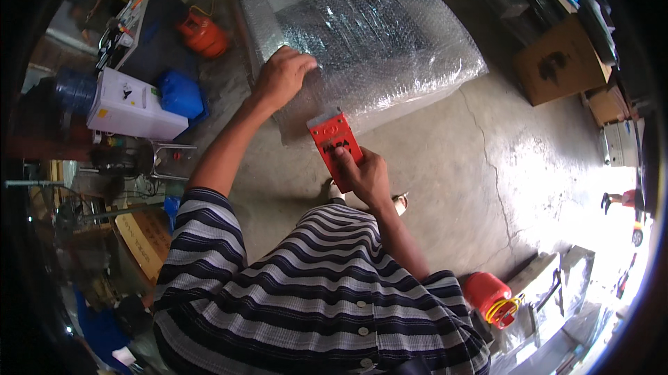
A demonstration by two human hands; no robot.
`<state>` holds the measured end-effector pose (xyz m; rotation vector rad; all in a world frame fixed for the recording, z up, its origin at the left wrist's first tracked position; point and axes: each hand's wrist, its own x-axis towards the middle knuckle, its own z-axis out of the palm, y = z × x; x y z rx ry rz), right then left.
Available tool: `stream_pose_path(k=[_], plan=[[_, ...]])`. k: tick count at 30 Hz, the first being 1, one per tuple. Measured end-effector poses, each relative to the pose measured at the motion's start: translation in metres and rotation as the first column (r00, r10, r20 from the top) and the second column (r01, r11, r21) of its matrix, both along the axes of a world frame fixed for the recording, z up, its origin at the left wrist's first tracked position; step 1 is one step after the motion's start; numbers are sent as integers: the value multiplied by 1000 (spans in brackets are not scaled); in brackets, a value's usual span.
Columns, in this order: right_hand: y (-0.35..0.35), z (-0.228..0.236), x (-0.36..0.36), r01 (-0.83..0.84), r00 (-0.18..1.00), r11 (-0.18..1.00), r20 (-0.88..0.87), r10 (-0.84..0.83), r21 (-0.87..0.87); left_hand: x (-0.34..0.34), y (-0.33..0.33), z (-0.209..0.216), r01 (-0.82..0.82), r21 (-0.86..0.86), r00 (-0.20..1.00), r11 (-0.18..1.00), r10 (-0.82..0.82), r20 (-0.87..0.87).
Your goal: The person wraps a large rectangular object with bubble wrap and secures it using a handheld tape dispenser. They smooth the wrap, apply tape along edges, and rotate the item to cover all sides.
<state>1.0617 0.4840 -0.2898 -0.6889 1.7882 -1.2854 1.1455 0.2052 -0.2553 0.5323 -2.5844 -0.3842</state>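
My right hand grips a red tape dispenser, thumb lying across its front; a thin pale edge runs along its upper end. Dark writing marks the red face. Up and to the left, my left hand is closed, with thumb and fingers pinched together. What looks like a strip of clear tape spans from these fingers toward the dispenser, though it is hard to tell from the plastic behind. Just beyond both hands stands a large box-shaped load covered in clear bubble wrap, with a dark area showing through it.
Left of the wrapped load are an orange gas cylinder, a blue container and a white appliance. Cardboard boxes stand at the far right. A red canister with a yellow hose sits near my right side. The concrete floor has a long crack.
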Motion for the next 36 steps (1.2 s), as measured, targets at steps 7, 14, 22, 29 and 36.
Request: stream_pose_path(k=[7, 14, 22, 29, 36], plan=[[18, -45, 22, 86, 996, 996, -28, -85, 20, 4, -17, -43, -136, -110, 990, 985, 133, -37], [9, -91, 10, 58, 983, 987, 182, -30, -152, 4, -7, -25, -103, -207, 989, 973, 123, 88], [-4, -172, 28, 94, 996, 994, 7, -93, -60, -2, -5, -2, -33, -325, 997, 945, 55, 58], [8, -181, 28, 83, 997, 996, 0, -83, 43, 35, 130, -40, 701, -326, 621, 634, -319, 716], [19, -136, 15, -37, 986, 876, -127, 111, 481, 45, 130, -85, 817, -558, 510, 142, 273, 816]])
